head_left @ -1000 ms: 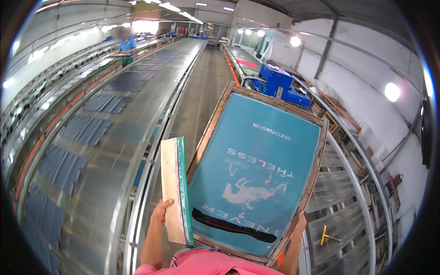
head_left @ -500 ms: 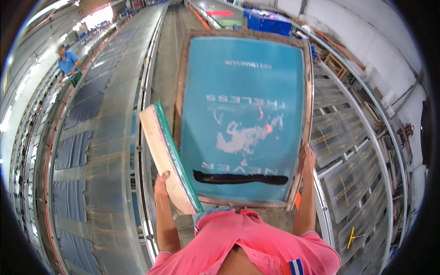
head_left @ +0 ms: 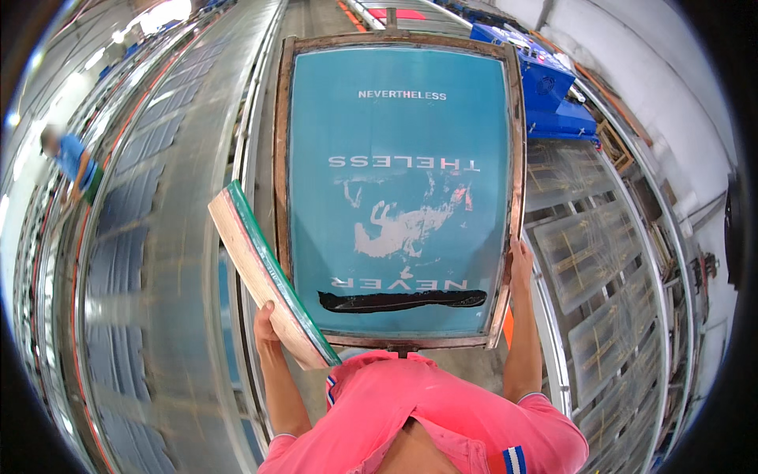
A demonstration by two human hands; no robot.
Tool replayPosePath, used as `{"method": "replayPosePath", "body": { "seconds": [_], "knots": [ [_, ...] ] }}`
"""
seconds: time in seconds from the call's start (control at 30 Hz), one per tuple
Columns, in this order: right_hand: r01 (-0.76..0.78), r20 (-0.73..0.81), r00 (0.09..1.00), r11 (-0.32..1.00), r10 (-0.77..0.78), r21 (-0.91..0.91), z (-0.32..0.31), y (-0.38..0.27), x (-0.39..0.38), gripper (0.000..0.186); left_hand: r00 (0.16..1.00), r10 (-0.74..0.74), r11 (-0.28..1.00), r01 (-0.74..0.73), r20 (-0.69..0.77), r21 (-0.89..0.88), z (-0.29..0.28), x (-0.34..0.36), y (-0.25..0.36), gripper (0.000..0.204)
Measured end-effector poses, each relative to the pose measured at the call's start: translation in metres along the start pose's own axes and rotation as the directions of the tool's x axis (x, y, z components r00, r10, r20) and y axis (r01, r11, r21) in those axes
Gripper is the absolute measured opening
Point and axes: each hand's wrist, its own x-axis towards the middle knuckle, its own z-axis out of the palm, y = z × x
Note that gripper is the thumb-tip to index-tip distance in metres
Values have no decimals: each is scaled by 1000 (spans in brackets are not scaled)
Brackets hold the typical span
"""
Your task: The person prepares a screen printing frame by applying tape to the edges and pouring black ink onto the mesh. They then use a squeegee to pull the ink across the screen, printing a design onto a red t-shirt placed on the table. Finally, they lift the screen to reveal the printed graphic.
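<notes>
My left hand (head_left: pixel 267 324) is closed round the wooden handle of a long squeegee (head_left: pixel 251 265) with a green blade, held slanted along the left side of a printing screen. My right hand (head_left: pixel 520 265) grips the lower right side of that screen's brown frame (head_left: pixel 515 158). The fingers behind the frame are hidden. Across the frame stretches blue-green mesh (head_left: pixel 403 71) with pale lettering and a pale irregular figure. A thick streak of black ink (head_left: pixel 401 301) lies along the mesh's near end. The screen is in front of my body, above the aisle.
A long printing table (head_left: pixel 185 261) with dark fabric pieces (head_left: pixel 118 276) runs along my left. On the right stands another table (head_left: pixel 604 261) with clear panels. A blue machine (head_left: pixel 549 83) is at its far end. Another person (head_left: pixel 73 162) is at far left.
The surroundings slide toward me: the blue machine and the other person appear nearer. The screen has shifted slightly left and up in view. Both hands keep their holds.
</notes>
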Motion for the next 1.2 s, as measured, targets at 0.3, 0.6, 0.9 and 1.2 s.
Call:
{"method": "replayPosePath", "body": {
  "seconds": [0.3, 0.6, 0.9, 1.2],
  "knots": [
    [-88, -73, 994, 995, 84, -53, 185, 8, 126, 37, 990, -2, 998, 11, -139, 68, -69, 224, 51, 79],
    [194, 120, 978, 950, -169, -246, 469, -31, 364, 43, 924, 122, 983, -63, -363, 172, -111, 449, 125, 62],
    [140, 212, 974, 945, -78, -295, 735, -26, 568, 47, 860, 301, 947, -218, -411, 238, -172, 716, 174, 66],
    [334, 123, 941, 819, -314, -466, 886, -45, 750, 39, 882, 244, 959, -157, -403, 238, -150, 1012, 275, 64]
  ]
}}
